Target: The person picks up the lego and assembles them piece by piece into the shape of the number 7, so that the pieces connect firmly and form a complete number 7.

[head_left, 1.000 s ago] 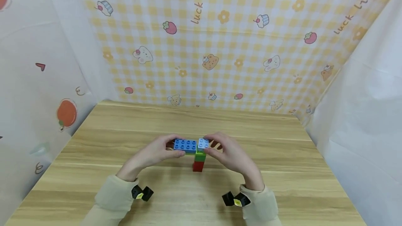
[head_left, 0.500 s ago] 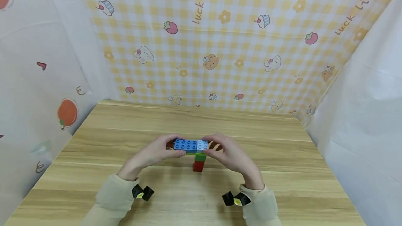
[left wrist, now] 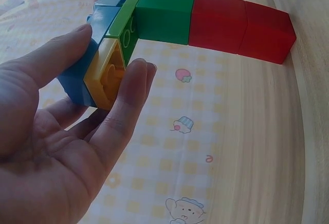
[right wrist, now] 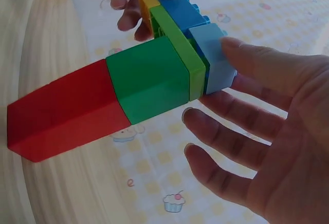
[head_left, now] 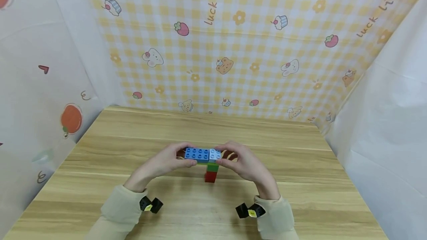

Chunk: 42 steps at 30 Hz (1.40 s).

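A brick stack stood near the middle of the wooden table (head_left: 300, 180), a bit toward its near edge: red brick (head_left: 210, 176) at the bottom, green brick (head_left: 212, 167) on it, then a light-green plate (right wrist: 181, 55) under the blue brick (head_left: 197, 154) and light-blue brick (head_left: 215, 154). Left hand (head_left: 160, 165) pinched the blue brick's overhanging end, thumb and fingers curled round it and a yellow brick (left wrist: 105, 72) beneath. Right hand (head_left: 245, 164) pinched the light-blue brick between thumb and index; its other fingers were loosely spread.
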{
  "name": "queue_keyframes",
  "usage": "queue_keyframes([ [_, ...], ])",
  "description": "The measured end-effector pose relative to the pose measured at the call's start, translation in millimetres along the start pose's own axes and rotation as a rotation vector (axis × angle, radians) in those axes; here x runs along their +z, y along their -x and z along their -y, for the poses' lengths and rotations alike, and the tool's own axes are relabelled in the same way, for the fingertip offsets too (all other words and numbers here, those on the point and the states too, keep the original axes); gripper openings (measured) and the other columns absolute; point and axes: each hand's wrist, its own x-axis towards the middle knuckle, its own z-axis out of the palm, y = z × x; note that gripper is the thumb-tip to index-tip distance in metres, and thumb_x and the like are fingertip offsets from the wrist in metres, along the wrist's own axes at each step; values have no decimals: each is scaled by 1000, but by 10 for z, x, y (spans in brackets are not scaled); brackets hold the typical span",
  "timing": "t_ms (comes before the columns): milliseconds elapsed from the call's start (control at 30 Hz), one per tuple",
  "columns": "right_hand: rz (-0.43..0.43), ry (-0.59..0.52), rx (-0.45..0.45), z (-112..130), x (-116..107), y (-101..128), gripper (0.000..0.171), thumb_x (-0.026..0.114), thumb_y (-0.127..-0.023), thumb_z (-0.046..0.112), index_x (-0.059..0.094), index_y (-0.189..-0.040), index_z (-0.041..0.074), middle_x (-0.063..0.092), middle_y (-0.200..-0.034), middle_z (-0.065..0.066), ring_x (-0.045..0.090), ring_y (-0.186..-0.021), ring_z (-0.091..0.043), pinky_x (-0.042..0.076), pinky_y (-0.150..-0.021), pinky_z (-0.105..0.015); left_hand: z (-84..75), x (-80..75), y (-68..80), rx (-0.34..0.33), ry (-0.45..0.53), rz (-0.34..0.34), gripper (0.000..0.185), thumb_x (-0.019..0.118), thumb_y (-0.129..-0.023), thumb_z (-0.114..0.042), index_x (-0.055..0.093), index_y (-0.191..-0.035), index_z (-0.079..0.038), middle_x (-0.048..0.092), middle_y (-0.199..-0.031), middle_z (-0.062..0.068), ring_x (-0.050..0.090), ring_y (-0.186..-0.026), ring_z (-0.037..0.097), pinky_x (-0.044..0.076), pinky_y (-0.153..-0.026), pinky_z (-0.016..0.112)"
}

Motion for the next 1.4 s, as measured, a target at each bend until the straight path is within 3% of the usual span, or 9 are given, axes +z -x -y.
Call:
queue_keyframes([
  [400, 11, 23, -11, 16, 5, -12, 31, 72, -91, 20, 68, -120, 13, 65, -109, 3, 61, -87, -22, 52, -77, -38, -9, 0, 28, -11, 10, -3, 39, 73, -90, -24, 60, -122, -4, 63, -102, 7, 60, -89, 22, 52, -74, 32],
  [967, 21, -58, 87, -33, 33, -14, 29, 72, -91, 18, 67, -119, 15, 64, -111, 2, 58, -92, -20, 51, -75, -41, 7, -6, 39, -1, -1, -5, 40, 73, -90, -23, 60, -123, -4, 63, -101, 6, 59, -89, 23, 52, -73, 31],
  [1233, 39, -141, 119, 69, 11, 0, 31, 68, -91, 5, 63, -121, 3, 63, -112, -9, 58, -98, -30, 49, -82, -44, 0, -134, 79, 6, 2, 43, 47, 71, -91, -20, 56, -131, 0, 64, -108, 9, 62, -95, 23, 52, -77, 31],
  [1400, 48, -185, 100, 92, 1, 6, 30, 67, -92, 7, 62, -122, 2, 62, -109, -11, 57, -100, -30, 50, -82, -39, -12, -224, 141, -19, 1, 33, 45, 71, -92, -20, 57, -130, -1, 64, -114, 11, 64, -98, 22, 53, -79, 30],
])
